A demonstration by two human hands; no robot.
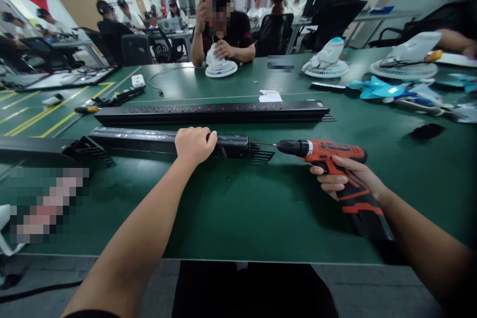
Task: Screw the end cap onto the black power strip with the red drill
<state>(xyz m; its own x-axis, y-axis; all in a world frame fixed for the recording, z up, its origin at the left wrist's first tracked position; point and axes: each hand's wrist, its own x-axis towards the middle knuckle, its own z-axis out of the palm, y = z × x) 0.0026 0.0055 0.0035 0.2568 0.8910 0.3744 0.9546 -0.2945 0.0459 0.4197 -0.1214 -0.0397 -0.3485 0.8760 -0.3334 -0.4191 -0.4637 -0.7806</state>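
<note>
The left hand [196, 144] is closed over the top of a black bar [149, 140], clamping it near its right end; the bar lies on the green desk [261, 218], lengthwise, roughly level with the near edge. The right hand [367, 176] is wrapped around the grip of a red drill [330, 151], its thumb high on the handle. The drill points left, its bit [266, 144] running to the bar's right end — whether the tip has entered, I cannot tell. The drill's base comes close to the near edge, toward the near right corner.

A broad green strip lies between the bar and the near edge, with room around both forearms. Beyond the bar the gap is tight: a second bar [208, 113] runs just behind it. To the left, a third bar [33, 145] ends close to the first. A screwdriver [86, 110] lies at the second bar's left end. Blue blades [376, 88] crowd the far right — well apart from the drill.
</note>
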